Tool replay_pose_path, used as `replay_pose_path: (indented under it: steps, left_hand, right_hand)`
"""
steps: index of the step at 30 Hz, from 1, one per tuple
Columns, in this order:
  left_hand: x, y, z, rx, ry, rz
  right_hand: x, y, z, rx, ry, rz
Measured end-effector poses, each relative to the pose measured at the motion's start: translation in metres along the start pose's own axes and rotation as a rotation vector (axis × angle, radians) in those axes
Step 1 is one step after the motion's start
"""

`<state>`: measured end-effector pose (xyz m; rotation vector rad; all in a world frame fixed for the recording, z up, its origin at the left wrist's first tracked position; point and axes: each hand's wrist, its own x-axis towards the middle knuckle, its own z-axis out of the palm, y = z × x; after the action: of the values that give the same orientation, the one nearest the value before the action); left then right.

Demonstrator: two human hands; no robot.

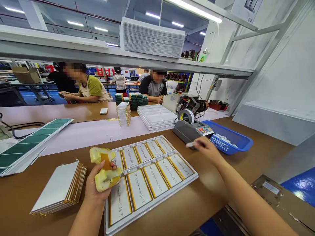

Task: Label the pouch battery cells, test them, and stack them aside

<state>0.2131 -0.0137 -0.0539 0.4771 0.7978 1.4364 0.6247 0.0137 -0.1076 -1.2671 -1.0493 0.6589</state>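
Observation:
My left hand is wrapped round a pale yellow, two-lobed plastic holder with an orange-brown middle. It is held over the left end of a white tray. Two rows of flat battery packs with white labels and yellow edges lie in that tray. Out to the right, my right hand pinches a small white strip, whose exact kind I cannot make out. That strip is just in front of a grey tape dispenser carrying a tape roll.
Left of the tray stands a stack of flat battery packs. A blue basket with white scraps sits behind my right hand. Farther back are stacked white trays, a pack pile and a machine. People sit beyond; a shelf spans overhead.

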Motion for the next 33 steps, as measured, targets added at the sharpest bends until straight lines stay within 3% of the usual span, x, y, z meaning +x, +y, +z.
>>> replay_pose_path:
  steps: [2, 4, 7, 10, 12, 15, 19, 23, 25, 29, 31, 33]
  left_hand:
    - [0.0, -0.001, 0.002, 0.009, 0.004, -0.011]
    - [0.0, -0.002, 0.003, 0.024, 0.009, -0.022]
    - [0.001, -0.003, 0.003, 0.046, 0.004, -0.026]
    - [0.004, -0.001, 0.0, 0.041, 0.0, -0.012]
    - [0.005, 0.0, -0.001, 0.031, -0.005, -0.004]
    - [0.004, 0.001, 0.002, 0.036, -0.01, -0.002]
    - [-0.001, -0.001, 0.008, 0.095, 0.001, -0.003]
    - [0.0, -0.002, 0.007, 0.124, 0.029, -0.011]
    - [0.003, 0.0, 0.003, 0.125, 0.042, -0.013]
    - [0.006, 0.004, 0.002, 0.125, 0.062, -0.002]
    - [0.004, 0.006, 0.005, 0.127, 0.051, -0.007]
    - [0.001, 0.008, 0.01, 0.124, 0.02, -0.011]
  right_hand:
    - [-0.008, -0.019, 0.016, -0.387, -0.564, -0.229]
    - [-0.011, -0.033, 0.032, -0.777, -0.934, -0.419]
    - [-0.003, -0.039, 0.051, -1.104, -1.116, -0.51]
    - [0.01, -0.027, 0.06, -1.144, -1.232, -0.458]
    - [0.018, -0.015, 0.061, -1.107, -1.242, -0.359]
    - [0.025, 0.004, 0.06, -1.011, -1.133, -0.224]
    - [0.014, 0.022, 0.065, -0.822, -0.802, -0.227]
    - [-0.004, 0.026, 0.063, -0.785, -0.481, -0.244]
    - [-0.001, 0.024, 0.047, -0.776, -0.289, -0.23]
    - [0.027, 0.018, -0.014, -0.77, 0.273, -0.087]
    - [0.046, 0.018, -0.042, -0.769, 0.284, -0.022]
    - [0.061, 0.022, -0.06, -0.767, 0.184, -0.005]
